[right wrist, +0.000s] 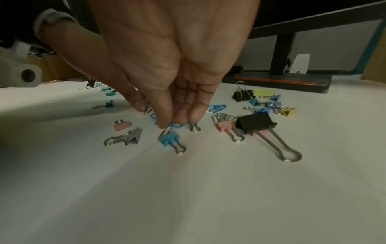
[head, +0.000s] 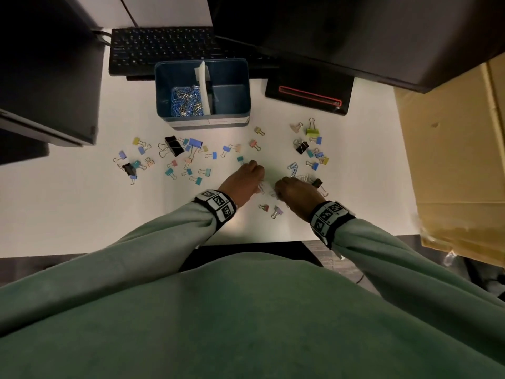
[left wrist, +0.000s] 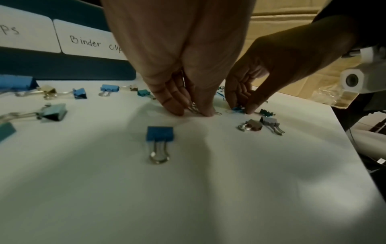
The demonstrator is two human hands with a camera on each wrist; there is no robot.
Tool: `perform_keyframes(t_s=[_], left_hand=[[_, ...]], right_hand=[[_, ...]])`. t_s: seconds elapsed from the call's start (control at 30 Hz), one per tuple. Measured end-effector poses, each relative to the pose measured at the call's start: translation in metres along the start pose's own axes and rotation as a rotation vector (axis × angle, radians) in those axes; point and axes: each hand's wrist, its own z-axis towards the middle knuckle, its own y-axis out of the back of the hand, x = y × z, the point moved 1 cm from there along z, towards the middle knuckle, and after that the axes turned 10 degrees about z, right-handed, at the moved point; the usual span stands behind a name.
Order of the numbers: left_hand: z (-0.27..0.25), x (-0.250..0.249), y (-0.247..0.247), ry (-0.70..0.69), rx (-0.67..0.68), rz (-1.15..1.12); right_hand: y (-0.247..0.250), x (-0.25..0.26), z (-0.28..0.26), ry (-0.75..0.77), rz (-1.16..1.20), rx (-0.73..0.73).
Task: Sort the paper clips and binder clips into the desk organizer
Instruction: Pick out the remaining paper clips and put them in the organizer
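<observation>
The blue desk organizer (head: 202, 120) stands at the back of the white desk; several paper clips (head: 185, 101) lie in its left compartment, and the right one, labelled "Binder clips" (left wrist: 92, 43), looks empty. Binder clips (head: 175, 146) in many colours are scattered in front of it. My left hand (left wrist: 193, 110) pinches a silver paper clip (left wrist: 192, 107) against the desk. Just to its right, my right hand (right wrist: 173, 122) pinches a blue paper clip (right wrist: 177, 125) above a small blue binder clip (right wrist: 169, 139). More loose paper clips (right wrist: 217, 107) lie beyond the right hand. In the head view both hands (head: 247, 177) (head: 293, 191) sit close together at the desk's middle.
A black keyboard (head: 164, 50) lies behind the organizer. A monitor stand base (head: 308, 95) sits at the back right, a cardboard box (head: 451, 160) along the right side, dark equipment (head: 46, 77) at the left. The desk's front edge (head: 136, 254) is near my body.
</observation>
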Motion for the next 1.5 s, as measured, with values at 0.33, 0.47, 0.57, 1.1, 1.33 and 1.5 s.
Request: perform_keyframes(t_s=[0.33,0.47,0.57,1.1,1.33,1.5], left_hand=[[0.004,-0.007,-0.001,-0.042,-0.006,0.123],[0.001,-0.005,-0.001,-0.025,0.005,0.144],[-0.001,-0.003,0.0,0.001,-0.005,0.12],[-0.026,0.141,0.157,0.564,-0.582,-0.505],[-0.038,0.08,0.091,0.442,-0.593,-0.37],[-0.039,0.017,0.013,0.198,-0.117,-0.062]], right_hand=[[0.008,0.001,0.023,0.002,0.032,-0.003],[0.015,-0.003,0.026,-0.117,0.184,0.013],[0.025,-0.008,0.034,-0.208,0.366,-0.037],[0.15,0.127,0.19,-0.043,0.844,-0.449],[0.138,0.094,0.158,-0.081,0.655,-0.479],[0.085,-0.009,0.056,-0.39,0.46,-0.348]])
